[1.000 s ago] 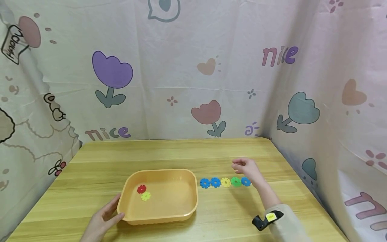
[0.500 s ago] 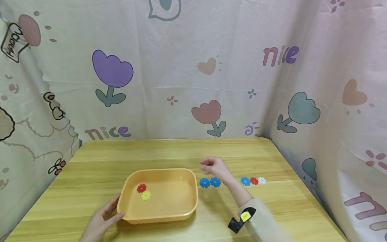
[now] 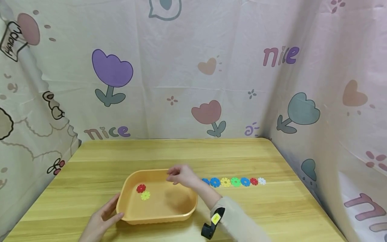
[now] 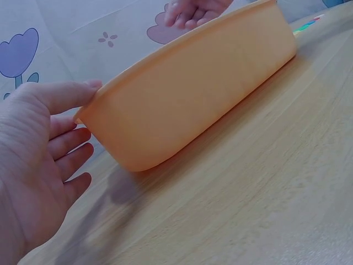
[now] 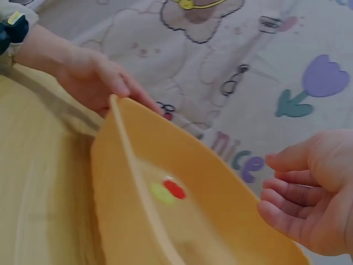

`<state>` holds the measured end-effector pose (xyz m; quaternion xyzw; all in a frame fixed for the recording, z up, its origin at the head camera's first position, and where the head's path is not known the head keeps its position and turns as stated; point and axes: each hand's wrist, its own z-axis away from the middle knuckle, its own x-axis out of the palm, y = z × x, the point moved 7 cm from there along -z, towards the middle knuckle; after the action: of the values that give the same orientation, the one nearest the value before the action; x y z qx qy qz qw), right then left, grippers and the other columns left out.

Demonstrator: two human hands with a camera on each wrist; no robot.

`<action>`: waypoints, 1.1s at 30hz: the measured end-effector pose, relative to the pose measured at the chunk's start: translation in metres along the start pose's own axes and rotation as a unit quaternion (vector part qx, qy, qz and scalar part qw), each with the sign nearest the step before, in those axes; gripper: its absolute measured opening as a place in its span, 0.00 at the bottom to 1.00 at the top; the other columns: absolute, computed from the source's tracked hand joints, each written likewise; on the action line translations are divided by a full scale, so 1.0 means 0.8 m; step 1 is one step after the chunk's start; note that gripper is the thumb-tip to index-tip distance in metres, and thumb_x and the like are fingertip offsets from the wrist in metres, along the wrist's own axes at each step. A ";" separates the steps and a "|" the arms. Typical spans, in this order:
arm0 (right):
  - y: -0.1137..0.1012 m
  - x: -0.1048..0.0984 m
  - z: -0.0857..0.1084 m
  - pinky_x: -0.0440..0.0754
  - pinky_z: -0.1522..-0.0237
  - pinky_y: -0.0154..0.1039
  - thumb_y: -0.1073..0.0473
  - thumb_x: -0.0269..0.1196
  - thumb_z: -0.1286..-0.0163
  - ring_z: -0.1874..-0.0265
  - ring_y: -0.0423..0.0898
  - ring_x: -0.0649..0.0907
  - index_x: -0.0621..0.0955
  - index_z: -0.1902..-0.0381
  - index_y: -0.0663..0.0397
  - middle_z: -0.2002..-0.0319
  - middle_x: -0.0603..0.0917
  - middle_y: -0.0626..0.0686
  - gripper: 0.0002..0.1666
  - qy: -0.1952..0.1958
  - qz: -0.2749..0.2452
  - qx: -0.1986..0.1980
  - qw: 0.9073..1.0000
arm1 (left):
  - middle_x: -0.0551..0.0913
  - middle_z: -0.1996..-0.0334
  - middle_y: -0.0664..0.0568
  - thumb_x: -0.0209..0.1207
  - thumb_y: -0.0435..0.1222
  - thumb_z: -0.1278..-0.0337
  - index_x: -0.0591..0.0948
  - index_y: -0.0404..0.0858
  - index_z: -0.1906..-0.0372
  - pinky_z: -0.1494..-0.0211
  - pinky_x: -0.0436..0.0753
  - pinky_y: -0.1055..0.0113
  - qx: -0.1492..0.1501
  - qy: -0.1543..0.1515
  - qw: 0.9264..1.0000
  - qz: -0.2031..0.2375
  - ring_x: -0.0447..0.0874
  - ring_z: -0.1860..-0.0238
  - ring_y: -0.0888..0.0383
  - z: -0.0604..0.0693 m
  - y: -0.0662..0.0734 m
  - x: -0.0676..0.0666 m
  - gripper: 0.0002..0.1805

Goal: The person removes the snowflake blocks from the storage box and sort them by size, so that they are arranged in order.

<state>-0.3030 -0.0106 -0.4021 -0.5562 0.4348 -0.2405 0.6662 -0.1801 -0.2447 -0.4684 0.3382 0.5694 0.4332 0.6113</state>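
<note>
A shallow yellow plastic basket [image 3: 157,218] stands on the table at the middle left in the head view. My left hand [image 3: 101,216] holds its left end, thumb on the rim and fingers on the outer side. Inside the basket lie a red notched plastic disc [image 3: 140,188] and a yellow-green one [image 3: 145,195], edges meeting. My right hand [image 3: 182,176] is over the basket's back right part, fingers loosely curled. Nothing shows between those fingers [image 5: 287,201] in the right wrist view.
Right of the basket runs a row of several notched discs on the wooden table [image 3: 260,208]: blue [image 3: 215,182], yellow [image 3: 225,182], green [image 3: 235,182], blue, red [image 3: 254,181] and white [image 3: 261,181]. The right forearm partly covers the leftmost blue disc. A patterned curtain [image 3: 169,67] hangs behind.
My right hand has moved left from above the right part of the disc row to over the basket, uncovering the red and white discs. My left hand has stayed at the basket.
</note>
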 end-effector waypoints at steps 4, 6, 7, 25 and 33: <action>0.001 0.028 -0.010 0.83 0.65 0.45 0.67 0.65 0.42 0.68 0.53 0.82 0.80 0.57 0.70 0.72 0.80 0.50 0.15 -0.008 0.004 0.017 1.000 | 0.57 0.33 0.38 0.59 0.40 0.40 0.55 0.30 0.30 0.54 0.72 0.81 0.002 0.001 1.000 -0.001 0.56 0.36 0.43 0.000 0.001 -0.001 0.39; 0.003 0.042 -0.015 0.83 0.67 0.42 0.67 0.66 0.43 0.70 0.50 0.82 0.80 0.58 0.69 0.73 0.79 0.49 0.15 -0.011 0.006 0.022 1.000 | 0.57 0.33 0.38 0.59 0.40 0.40 0.55 0.30 0.30 0.54 0.72 0.81 0.002 0.001 1.000 -0.004 0.56 0.36 0.43 0.000 0.001 -0.001 0.39; 0.005 0.048 -0.018 0.83 0.68 0.40 0.67 0.67 0.43 0.71 0.48 0.82 0.80 0.57 0.69 0.73 0.79 0.48 0.16 -0.012 0.007 0.024 1.000 | 0.57 0.33 0.38 0.59 0.41 0.40 0.55 0.30 0.30 0.54 0.72 0.81 0.002 0.001 1.000 -0.004 0.56 0.36 0.43 0.000 0.001 -0.001 0.39; 0.040 0.102 -0.035 0.73 0.80 0.27 0.65 0.72 0.50 0.85 0.36 0.73 0.81 0.65 0.66 0.80 0.76 0.45 0.15 0.030 0.089 0.049 0.994 | 0.60 0.35 0.40 0.60 0.38 0.42 0.59 0.30 0.31 0.53 0.73 0.79 0.039 0.015 0.999 0.002 0.61 0.52 0.83 -0.002 0.001 -0.001 0.37; 0.045 0.111 -0.038 0.71 0.76 0.26 0.62 0.73 0.51 0.81 0.34 0.71 0.80 0.70 0.61 0.80 0.74 0.43 0.13 0.033 0.172 0.032 0.984 | 0.60 0.35 0.39 0.60 0.38 0.41 0.58 0.31 0.31 0.53 0.72 0.79 0.038 0.013 0.999 -0.001 0.65 0.45 0.70 -0.003 -0.003 -0.003 0.37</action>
<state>-0.2895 -0.0887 -0.4638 -0.4432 0.5376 -0.1543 0.7006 -0.1822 -0.2478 -0.4696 0.3546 0.5935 0.4150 0.5914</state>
